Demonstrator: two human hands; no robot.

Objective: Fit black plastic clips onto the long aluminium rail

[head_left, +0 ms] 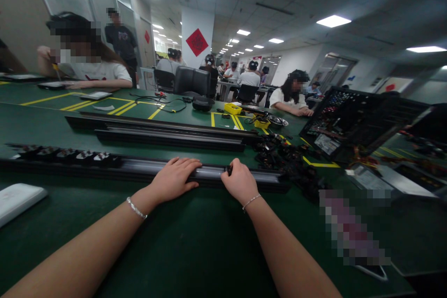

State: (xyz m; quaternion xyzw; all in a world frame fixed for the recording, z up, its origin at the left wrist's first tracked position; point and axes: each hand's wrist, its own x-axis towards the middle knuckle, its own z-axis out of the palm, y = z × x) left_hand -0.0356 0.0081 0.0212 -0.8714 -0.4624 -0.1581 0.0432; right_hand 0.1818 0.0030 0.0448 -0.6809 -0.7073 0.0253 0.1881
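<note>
My two hands, left (pixel 174 178) and right (pixel 240 182), one bracelet (pixel 137 208) on each wrist. Three long black rails on the table (pixel 195 242): near one (pixel 139 168), two behind (pixel 167 137). Five small clips (pixel 59 153) on the near rail's left end. Two yellow boxes (pixel 233 108). One white pad (pixel 17 200). One open computer case (pixel 349 123). Loose black parts pile (pixel 282 153), too tangled to count.

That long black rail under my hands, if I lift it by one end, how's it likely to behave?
The rail looks like a rigid, straight channel, so it should probably stay stiff rather than droop. Being so long, it may swing and feel awkward from one end. The small black parts seated along its left end might slide or drop if it tilts.
</note>
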